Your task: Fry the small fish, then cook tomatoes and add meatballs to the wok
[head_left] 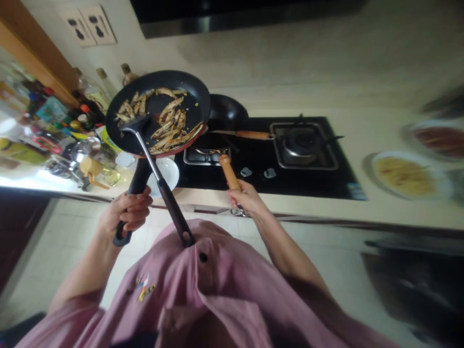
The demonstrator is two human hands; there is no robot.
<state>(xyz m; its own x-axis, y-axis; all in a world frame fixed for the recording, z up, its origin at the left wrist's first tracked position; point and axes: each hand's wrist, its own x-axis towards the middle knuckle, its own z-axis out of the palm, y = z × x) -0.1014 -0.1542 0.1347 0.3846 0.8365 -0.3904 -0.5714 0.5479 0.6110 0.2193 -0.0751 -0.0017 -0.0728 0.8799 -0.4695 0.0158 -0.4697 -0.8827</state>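
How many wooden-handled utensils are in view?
2: one wooden handle gripped by the right hand at the hob's front; another wooden handle lies across the hob behind it. Others may be hidden.

Garment: loose pink shirt (217, 295), soft folded fabric | Fastening: dark round button (203, 257) at 12 o'clock on the front placket | Marking: small multicoloured embroidered emblem (145, 288) at 9 o'clock of the chest | Sleeves: short, forearms bare | Hands: no gloves, rings not discernible
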